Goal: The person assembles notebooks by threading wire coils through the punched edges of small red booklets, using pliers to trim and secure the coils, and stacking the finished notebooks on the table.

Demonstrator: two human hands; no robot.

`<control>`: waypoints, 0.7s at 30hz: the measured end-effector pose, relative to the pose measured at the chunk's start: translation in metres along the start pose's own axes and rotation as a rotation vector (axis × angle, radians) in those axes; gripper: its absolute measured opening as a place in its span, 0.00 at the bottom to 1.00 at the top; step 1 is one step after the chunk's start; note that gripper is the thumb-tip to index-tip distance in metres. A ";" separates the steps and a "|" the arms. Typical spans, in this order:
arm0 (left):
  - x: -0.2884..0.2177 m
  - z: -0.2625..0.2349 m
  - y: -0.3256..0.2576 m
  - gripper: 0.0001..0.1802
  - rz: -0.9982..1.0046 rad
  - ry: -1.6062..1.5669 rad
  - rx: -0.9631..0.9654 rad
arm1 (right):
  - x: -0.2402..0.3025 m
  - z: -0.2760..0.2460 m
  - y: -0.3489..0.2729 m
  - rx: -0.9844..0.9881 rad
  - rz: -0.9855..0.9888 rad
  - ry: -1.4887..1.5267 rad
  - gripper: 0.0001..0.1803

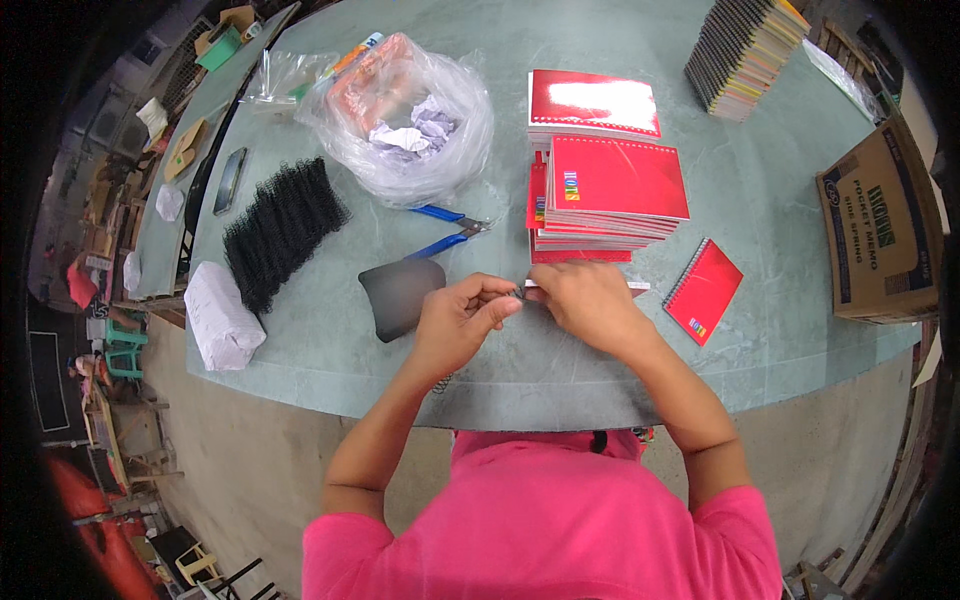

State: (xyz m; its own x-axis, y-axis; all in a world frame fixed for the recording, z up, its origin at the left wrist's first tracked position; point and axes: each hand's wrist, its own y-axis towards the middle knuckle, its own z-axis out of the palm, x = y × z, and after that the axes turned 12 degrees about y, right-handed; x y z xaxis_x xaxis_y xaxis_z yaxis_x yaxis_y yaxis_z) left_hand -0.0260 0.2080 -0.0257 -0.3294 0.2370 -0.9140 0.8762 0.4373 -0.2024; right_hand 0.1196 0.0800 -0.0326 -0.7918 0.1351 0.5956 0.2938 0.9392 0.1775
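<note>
My left hand (468,318) is closed in a pinch on the end of a dark spiral binding coil (517,293). Close against it, my right hand (585,303) grips a small notebook (638,288), mostly hidden under the fingers, with only a pale edge showing. The coil meets the notebook's edge between the two hands. Just beyond are stacked red notebooks (615,180) with punched edges. A finished spiral-bound red notebook (704,292) lies to the right. Left of my left hand sits a dark, curved pad (400,298), with blue-handled cutters (440,240) lying behind it.
A pile of black coils (285,230) lies on the left, with a crumpled white paper bundle (222,315) and a phone (230,180) nearby. A clear plastic bag (450,90) holds paper scraps. A cardboard box (880,225) and a tall bound stack (742,60) stand on the right.
</note>
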 end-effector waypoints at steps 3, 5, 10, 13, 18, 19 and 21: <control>0.006 0.005 -0.004 0.12 0.063 -0.031 -0.055 | -0.001 0.009 0.006 -0.032 -0.011 -0.054 0.09; 0.016 0.007 -0.002 0.12 0.124 0.091 -0.104 | -0.002 0.012 0.009 -0.072 -0.008 -0.094 0.10; 0.004 0.011 -0.004 0.10 0.155 0.182 -0.163 | 0.002 0.015 0.009 -0.159 -0.018 -0.118 0.12; 0.006 0.009 -0.001 0.10 0.139 0.189 -0.131 | 0.002 0.013 0.009 -0.131 -0.025 -0.132 0.12; -0.004 0.008 0.004 0.11 -0.097 0.145 -0.131 | 0.004 0.012 0.005 -0.068 -0.026 -0.090 0.12; -0.001 0.011 0.006 0.11 0.015 0.208 -0.222 | 0.005 0.010 0.006 -0.049 -0.031 -0.079 0.11; 0.010 0.019 0.006 0.11 0.243 0.329 -0.404 | 0.003 0.013 0.002 -0.061 -0.053 -0.050 0.11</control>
State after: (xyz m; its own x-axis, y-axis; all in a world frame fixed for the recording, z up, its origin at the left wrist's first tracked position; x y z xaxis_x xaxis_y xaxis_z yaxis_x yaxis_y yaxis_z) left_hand -0.0172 0.1967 -0.0428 -0.2841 0.6012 -0.7469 0.7579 0.6180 0.2091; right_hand 0.1105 0.0865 -0.0405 -0.8325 0.1032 0.5443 0.2819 0.9247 0.2558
